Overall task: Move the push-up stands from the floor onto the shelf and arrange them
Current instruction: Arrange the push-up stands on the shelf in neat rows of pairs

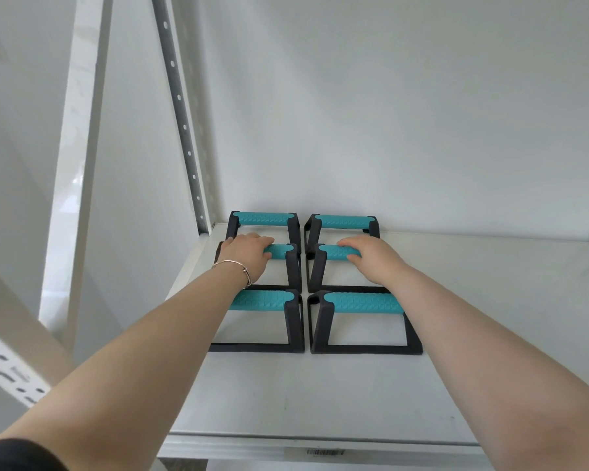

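At the far left a perforated rail (11,372) slants across the corner, with a black sleeve (14,453) below it and a white column (79,130) rising behind. Next comes the grey upright post (181,107) with its row of holes, standing at the back left corner of the shelf (320,396). Six push-up stands with black frames and teal bars sit on the shelf near the white wall (388,96), in two columns of three, the columns just beside each other. In the left column are the back left stand (264,219), the middle left stand (283,251) and the front left stand (262,300). The left grip (249,254), with a thin bracelet (233,266) at the wrist, lies palm down with fingers curled over the teal bar of the middle left stand. In the right column are the back right stand (342,222), the middle right stand (330,252) and the front right stand (364,303). The right grip (371,258) has its fingers wrapped over the teal bar of the middle right stand. A barcode label (325,452) sits on the shelf's front edge.
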`<state>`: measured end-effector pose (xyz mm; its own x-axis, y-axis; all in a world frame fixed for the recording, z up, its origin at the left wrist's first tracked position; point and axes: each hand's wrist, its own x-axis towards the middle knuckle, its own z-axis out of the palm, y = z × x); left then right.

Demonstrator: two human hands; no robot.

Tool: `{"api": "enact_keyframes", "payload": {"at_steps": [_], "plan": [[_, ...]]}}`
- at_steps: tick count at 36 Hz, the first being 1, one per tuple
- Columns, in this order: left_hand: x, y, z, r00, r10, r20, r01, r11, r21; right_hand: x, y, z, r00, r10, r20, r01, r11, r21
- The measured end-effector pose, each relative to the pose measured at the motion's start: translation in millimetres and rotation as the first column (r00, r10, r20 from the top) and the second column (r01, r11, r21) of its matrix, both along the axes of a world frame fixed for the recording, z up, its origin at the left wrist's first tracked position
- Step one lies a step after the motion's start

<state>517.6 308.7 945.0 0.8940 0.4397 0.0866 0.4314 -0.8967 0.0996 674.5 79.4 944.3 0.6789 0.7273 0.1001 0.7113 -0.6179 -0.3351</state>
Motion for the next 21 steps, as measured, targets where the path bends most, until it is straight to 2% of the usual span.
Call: {"api": "enact_keyframes", "payload": {"at_steps": [5, 9, 12, 16, 21], "plan": [[-8.1, -8.5, 3.9, 0.999, -0.012, -0.03, 0.011, 1.0, -0.008, -18.2, 6.0, 5.9, 0.994, -0.055, 0.098, 0.067, 0.99, -0.124], [-29.1, -22.3, 8.6, 0.996, -0.072, 0.057, 0.073, 0.997, -0.01, -41.0, -0.3, 15.2, 0.999, -0.033, 0.009, 0.033, 0.999, -0.041], [-52.1, -32.2, 8.1, 0.983, -0.158, 0.094, 0.165, 0.983, -0.077, -58.8, -18.5, 18.7, 0.999, 0.043, -0.032, -0.043, 0.999, 0.0], [-76.7, -37.1, 4.8, 0.972, -0.233, 0.029, 0.235, 0.965, -0.114, -75.1, -46.0, 16.0, 0.994, 0.085, -0.063, -0.086, 0.996, -0.017], [-91.9, -41.9, 1.1, 0.96, -0.272, -0.069, 0.268, 0.961, -0.063, -82.2, -58.6, 1.3, 0.994, 0.074, -0.08, -0.076, 0.997, -0.031]]}}
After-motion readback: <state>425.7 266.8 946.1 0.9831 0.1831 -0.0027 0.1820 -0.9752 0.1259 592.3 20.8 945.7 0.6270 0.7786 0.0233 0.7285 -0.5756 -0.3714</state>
